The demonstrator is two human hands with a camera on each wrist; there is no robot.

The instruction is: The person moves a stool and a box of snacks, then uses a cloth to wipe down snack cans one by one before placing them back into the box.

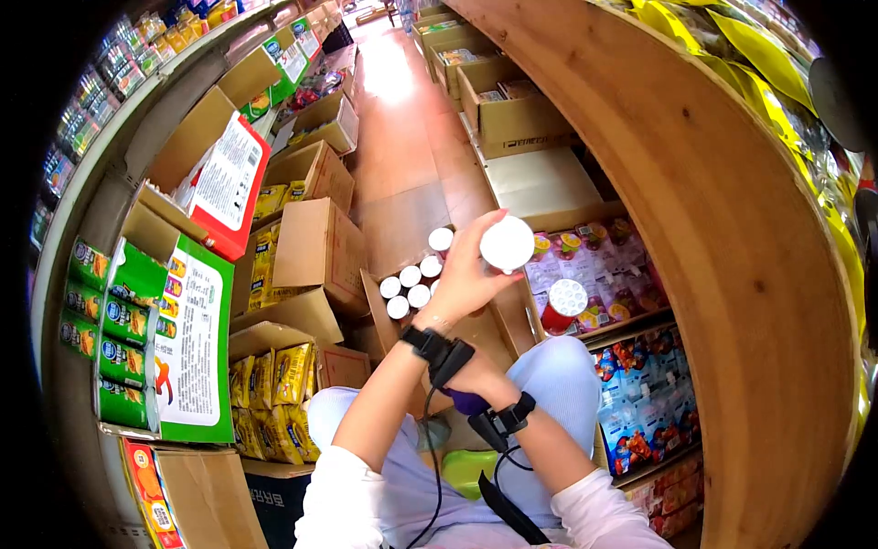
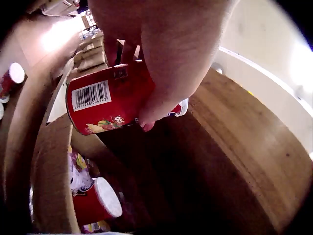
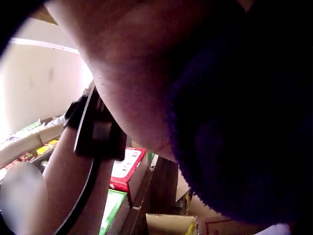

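Observation:
My left hand point(image 1: 468, 279) grips a red canister with a white lid point(image 1: 508, 244). In the left wrist view the canister point(image 2: 110, 98) lies sideways, barcode showing, with fingers and thumb round it. My right hand point(image 1: 476, 373), partly hidden behind the left wrist, holds a fuzzy purple cloth point(image 1: 468, 403). That cloth point(image 3: 234, 147) fills much of the right wrist view and covers the fingers. Another red canister with a white lid point(image 1: 564, 306) stands at the right on packs of jelly cups. Several white-lidded canisters point(image 1: 419, 296) stand in an open carton point(image 1: 375, 311) beyond my left forearm.
Cartons of yellow packets point(image 1: 274, 384) and a shelf of green cans point(image 1: 123, 357) line the left. On the right, a curved wooden shelf edge point(image 1: 732, 229) rises over a box of jelly packs point(image 1: 599, 265) and blue packets point(image 1: 647, 403). A tiled aisle point(image 1: 393, 146) runs ahead.

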